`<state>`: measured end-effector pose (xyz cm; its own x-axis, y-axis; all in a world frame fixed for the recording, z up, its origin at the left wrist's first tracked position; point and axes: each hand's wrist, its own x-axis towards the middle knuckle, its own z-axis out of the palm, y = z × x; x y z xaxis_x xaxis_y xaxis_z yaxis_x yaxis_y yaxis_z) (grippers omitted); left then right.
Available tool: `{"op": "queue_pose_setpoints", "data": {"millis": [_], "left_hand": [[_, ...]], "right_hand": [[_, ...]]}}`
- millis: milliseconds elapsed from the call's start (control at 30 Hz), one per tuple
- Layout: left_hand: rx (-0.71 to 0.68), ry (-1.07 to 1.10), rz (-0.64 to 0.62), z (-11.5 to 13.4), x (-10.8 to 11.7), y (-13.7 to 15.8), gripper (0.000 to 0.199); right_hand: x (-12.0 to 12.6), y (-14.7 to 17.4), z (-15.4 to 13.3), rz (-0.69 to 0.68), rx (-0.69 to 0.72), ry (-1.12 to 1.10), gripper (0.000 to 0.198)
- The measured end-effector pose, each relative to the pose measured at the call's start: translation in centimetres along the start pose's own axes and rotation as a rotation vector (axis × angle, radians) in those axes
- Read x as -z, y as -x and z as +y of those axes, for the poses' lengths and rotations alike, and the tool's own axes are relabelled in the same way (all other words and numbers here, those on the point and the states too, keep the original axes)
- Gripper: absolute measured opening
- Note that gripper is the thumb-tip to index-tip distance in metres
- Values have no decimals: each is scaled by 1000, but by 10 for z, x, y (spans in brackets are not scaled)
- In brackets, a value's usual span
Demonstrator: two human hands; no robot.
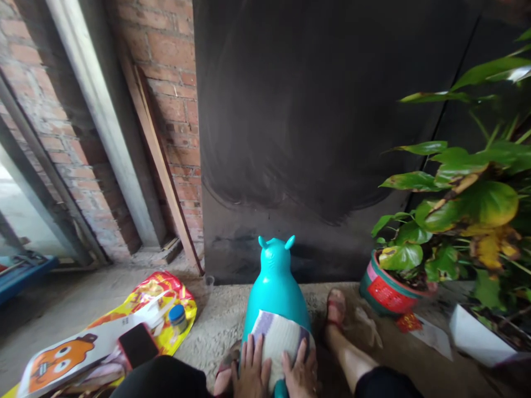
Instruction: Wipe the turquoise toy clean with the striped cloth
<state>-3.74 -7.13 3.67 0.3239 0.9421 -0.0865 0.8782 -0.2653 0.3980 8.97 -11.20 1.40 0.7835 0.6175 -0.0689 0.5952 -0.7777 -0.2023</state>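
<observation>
While the person sits on the concrete floor (pixel 215 320), both hands, left hand (pixel 251 370) and right hand (pixel 299 373), lie flat with fingers spread on a folded cloth (pixel 279 337) draped over a teal toy animal (pixel 276 282). The red label (pixel 388 296) on a plant pot (pixel 384 293) nearby is unreadable.

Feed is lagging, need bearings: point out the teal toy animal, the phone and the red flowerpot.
teal toy animal (pixel 275 287): head view, on its back.
phone (pixel 138 345): head view, middle of its dark screen.
red flowerpot (pixel 384 293): head view, on its red label.
</observation>
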Motion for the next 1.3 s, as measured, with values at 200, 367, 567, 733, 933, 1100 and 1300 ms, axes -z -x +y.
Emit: {"op": "queue_pose_setpoints", "data": {"millis": [200,367,567,733,933,1100,1300], "left_hand": [[35,-35,27,-1,-14,-15,53],[131,-115,-34,5,-9,-51,55],[201,56,-148,11,15,-95,56],[203,107,-170,6,26,-100,58],[113,65,13,-1,35,-115,58],[-253,205,128,14,47,-132,52],[-449,271,-77,37,60,-118,49]], "right_hand": [[6,-14,-6,44,74,7,73],[17,-61,-35,34,162,-2,69],[27,-110,-67,-44,178,-139,72],[30,-148,-50,-40,178,-272,54],[37,-183,-47,-19,234,-419,47],[60,-135,-42,38,427,-535,34],[109,-70,-32,18,814,-786,24]]}}
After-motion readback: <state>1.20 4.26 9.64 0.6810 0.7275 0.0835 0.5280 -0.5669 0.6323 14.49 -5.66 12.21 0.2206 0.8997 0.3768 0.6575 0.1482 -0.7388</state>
